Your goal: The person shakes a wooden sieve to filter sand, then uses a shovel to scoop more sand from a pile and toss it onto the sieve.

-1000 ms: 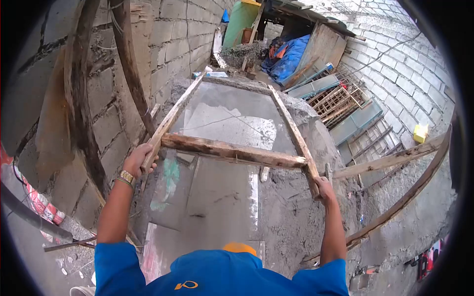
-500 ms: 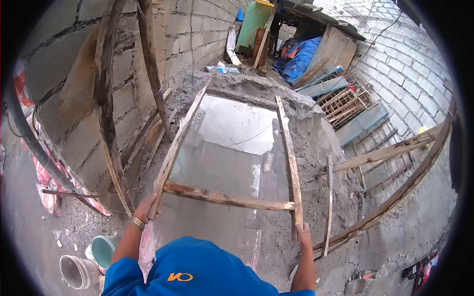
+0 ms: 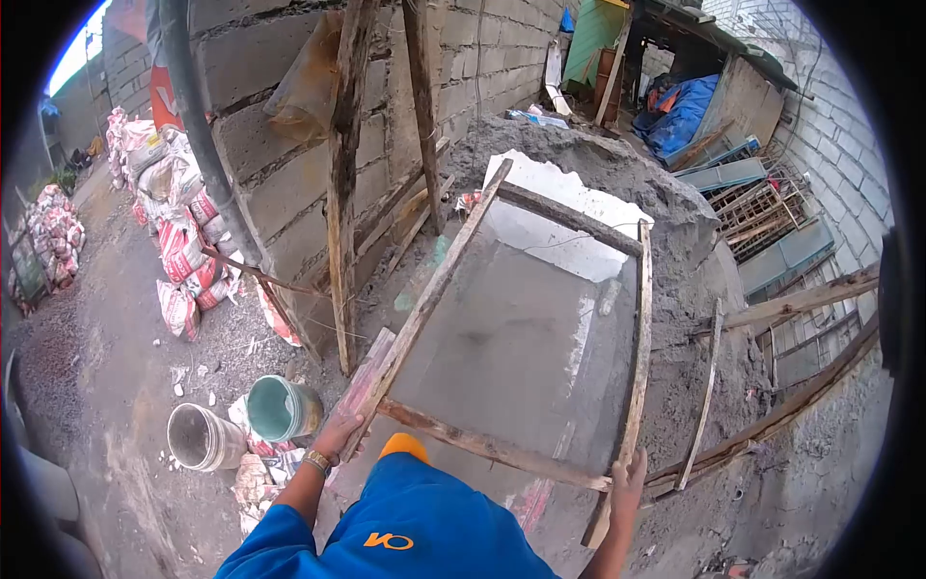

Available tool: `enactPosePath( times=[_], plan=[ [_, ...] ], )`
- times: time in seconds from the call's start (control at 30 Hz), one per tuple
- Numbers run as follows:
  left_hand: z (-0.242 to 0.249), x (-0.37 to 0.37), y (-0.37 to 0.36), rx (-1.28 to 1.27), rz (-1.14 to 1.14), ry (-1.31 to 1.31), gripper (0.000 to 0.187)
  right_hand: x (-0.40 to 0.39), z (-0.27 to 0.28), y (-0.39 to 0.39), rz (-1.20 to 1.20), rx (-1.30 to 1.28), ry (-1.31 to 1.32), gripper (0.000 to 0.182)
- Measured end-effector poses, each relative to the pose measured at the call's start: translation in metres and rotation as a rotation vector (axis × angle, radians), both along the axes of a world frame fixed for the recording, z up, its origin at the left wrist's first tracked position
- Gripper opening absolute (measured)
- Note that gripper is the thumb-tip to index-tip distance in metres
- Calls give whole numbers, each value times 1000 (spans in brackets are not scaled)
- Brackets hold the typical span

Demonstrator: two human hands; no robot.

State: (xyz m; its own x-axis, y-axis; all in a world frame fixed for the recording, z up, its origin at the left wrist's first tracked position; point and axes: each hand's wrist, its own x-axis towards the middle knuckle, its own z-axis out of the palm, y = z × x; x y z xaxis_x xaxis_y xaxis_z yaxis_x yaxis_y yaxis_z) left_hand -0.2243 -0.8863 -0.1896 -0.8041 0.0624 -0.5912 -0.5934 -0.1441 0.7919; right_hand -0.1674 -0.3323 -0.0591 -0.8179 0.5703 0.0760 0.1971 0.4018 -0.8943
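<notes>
A large wooden-framed sieve screen (image 3: 439, 280) lies tilted over a pile of grey sand (image 3: 598, 159). My left hand (image 3: 338, 434) grips the lower end of its left side rail. On the right side rail, near its lower end, my right hand (image 3: 629, 475) is closed round the wood. A cross bar (image 3: 482, 446) joins the two rails just above my hands. Fine sand covers the mesh (image 3: 521, 338). I wear a blue shirt (image 3: 405, 531) and a wristwatch on the left wrist.
A block wall (image 3: 289, 145) with leaning timber props (image 3: 340, 222) runs along the left. Two buckets (image 3: 241, 425) stand on the ground at lower left, beside stacked sacks (image 3: 174, 232). Metal grilles (image 3: 772, 212) and loose planks (image 3: 801, 289) lie to the right.
The sieve frame has swung lower and to the right, its near end coming down toward me. Both hands kept their grip. The view has turned left, bringing sacks and buckets into sight.
</notes>
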Motion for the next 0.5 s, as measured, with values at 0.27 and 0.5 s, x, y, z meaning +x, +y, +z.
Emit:
enactPosePath(
  times=[0.27,0.5],
  plan=[
    [-22,52,-36,37,26,7,37,-157,112,-142,140,75,452,93],
    [-34,82,-74,45,7,-8,34,-308,182,-130,-73,-316,764,112]
  ],
)
